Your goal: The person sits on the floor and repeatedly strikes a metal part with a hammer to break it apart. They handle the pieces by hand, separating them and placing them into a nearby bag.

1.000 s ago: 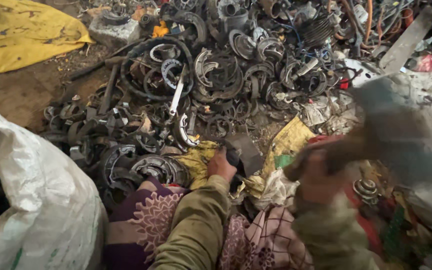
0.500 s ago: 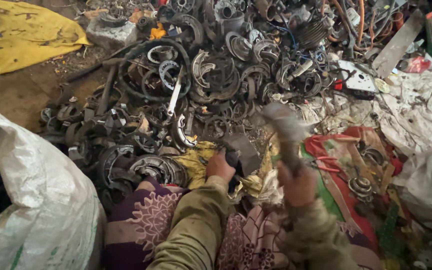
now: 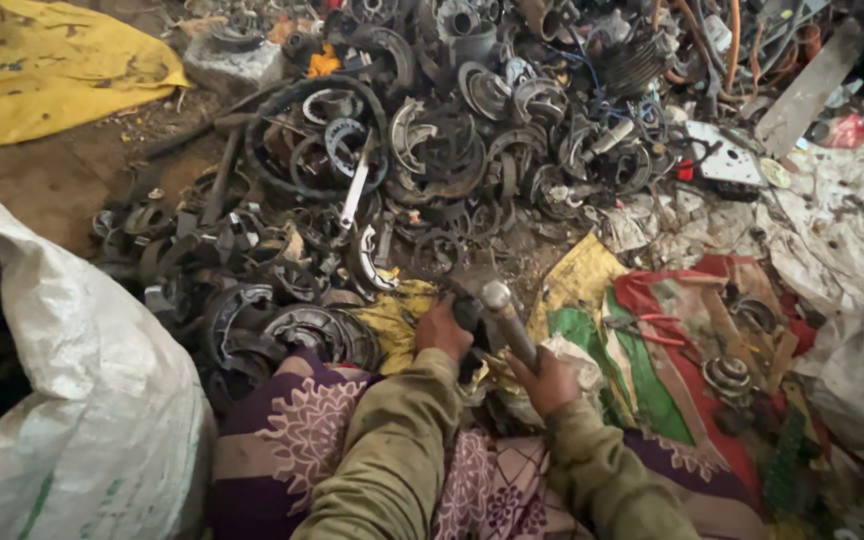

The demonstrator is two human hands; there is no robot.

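My left hand [image 3: 442,330] rests on a dark metal part [image 3: 472,318] that lies on a yellow cloth [image 3: 392,315] in front of my lap. My right hand [image 3: 550,380] grips the handle of a hammer [image 3: 507,320], whose round grey head sits just above that metal part. Both arms wear olive sleeves. A purple patterned cloth [image 3: 292,440] covers my legs below.
A big heap of dark scrap metal rings and brake parts [image 3: 422,170] fills the ground ahead. A white woven sack [image 3: 62,400] stands at my left. A yellow sheet [image 3: 42,65] lies far left. Red and green cloth [image 3: 672,340] and pale sacking [image 3: 832,250] lie at the right.
My right hand has swung the hammer down from a raised, blurred position at the right onto the part held by my left hand. My left hand stayed in place.
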